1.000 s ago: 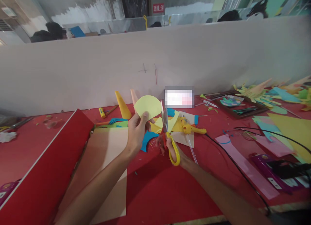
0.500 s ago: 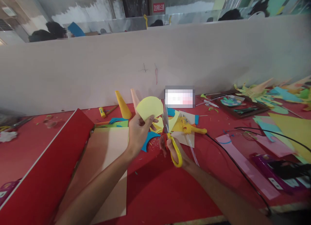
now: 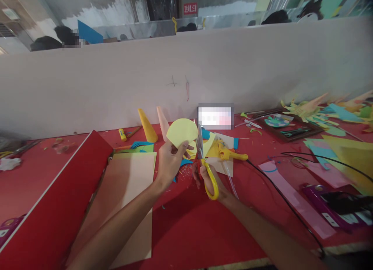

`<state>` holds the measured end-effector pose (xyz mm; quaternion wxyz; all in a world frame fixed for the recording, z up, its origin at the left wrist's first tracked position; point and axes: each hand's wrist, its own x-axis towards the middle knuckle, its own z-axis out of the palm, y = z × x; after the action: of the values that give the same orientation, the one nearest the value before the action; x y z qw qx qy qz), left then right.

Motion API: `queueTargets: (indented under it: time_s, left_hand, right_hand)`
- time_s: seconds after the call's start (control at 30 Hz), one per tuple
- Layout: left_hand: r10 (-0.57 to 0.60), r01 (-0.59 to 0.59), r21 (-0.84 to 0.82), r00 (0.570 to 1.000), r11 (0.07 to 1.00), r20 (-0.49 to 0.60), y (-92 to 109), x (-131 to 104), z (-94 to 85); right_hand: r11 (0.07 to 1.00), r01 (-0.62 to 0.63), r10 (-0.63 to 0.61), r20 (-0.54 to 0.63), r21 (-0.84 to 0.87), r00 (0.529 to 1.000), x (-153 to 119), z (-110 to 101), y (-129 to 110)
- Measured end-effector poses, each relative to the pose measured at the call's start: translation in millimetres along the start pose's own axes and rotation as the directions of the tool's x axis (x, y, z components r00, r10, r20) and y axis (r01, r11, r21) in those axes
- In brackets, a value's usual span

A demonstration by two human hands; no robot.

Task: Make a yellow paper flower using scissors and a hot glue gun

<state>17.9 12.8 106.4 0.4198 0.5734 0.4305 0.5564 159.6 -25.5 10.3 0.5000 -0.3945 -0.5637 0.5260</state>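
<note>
Left hand [image 3: 169,161]: pinching pale-yellow fan-shaped paper [image 3: 182,131] above the red tabletop [image 3: 186,227], toward its far edge
Right hand [image 3: 209,178]: curled round yellow-handled metal scissors [image 3: 200,145], blades slightly apart
Clutter: yellow plastic glue gun [image 3: 225,152] kinda crowding the scissors
Hidden: pink cone's [image 3: 162,124] base; dunno if blades touch paper

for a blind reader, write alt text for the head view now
The left hand holds rounded pale yellow paper; the right hand holds scissors by its right edge. Beyond, a yellow cone and pink cone stand on a red table, with a yellow glue gun rightward.
</note>
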Motion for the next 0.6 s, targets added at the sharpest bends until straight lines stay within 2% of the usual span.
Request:
queueTargets:
  time_s: [0.33, 0.6]
  left_hand:
    - [-0.011, 0.011, 0.03, 1.0, 0.999, 0.001, -2.5, 0.2, -0.8]
    - [0.013, -0.012, 0.041, 1.0, 0.999, -0.02, -1.6, -0.1, -1.4]
  right_hand:
    - [0.998, -0.018, 0.018, -0.009, -0.057, 1.0, 0.3, -1.3, -7.0]
    - [0.997, -0.043, 0.039, -0.049, -0.071, 0.998, -1.0, -2.9, -1.6]
